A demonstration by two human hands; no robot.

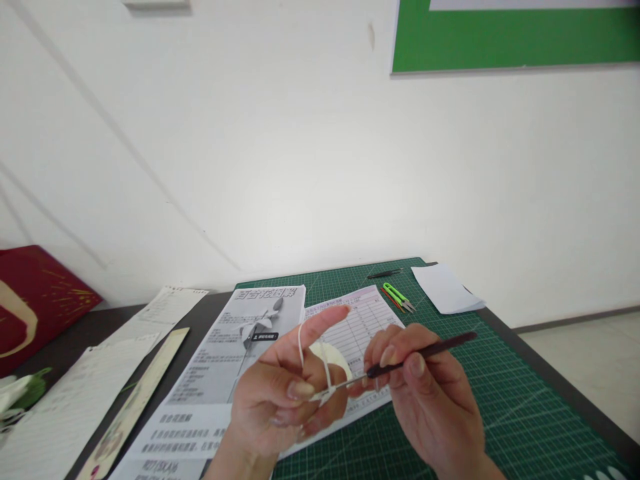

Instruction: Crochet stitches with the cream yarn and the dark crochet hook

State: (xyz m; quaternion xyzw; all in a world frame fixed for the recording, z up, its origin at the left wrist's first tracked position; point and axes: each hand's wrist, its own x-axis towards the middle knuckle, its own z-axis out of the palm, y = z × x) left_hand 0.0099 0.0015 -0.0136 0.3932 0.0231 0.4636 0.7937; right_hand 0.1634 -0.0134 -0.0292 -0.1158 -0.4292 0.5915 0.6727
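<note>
My right hand (433,400) grips a crochet hook (450,343) by its dark handle, with the thin metal shaft pointing left. White yarn (326,363) runs over the raised index finger of my left hand (273,400). The thumb and the other fingers of that hand pinch the yarn close to the hook's tip, where it passes around the shaft. Behind my fingers lies a round, pale cream thing (340,360), partly covered, perhaps a yarn ball. Exactly how the stitches sit is too small to make out.
A green cutting mat (500,380) carries a printed flower sheet (195,380), a lined form (373,307), green thread snips (395,293), a dark slim tool (385,273) and white paper (445,290). Leftward are a ruler (135,400), handwritten sheets (100,373) and a red bag (45,300). A wall (310,167) stands behind.
</note>
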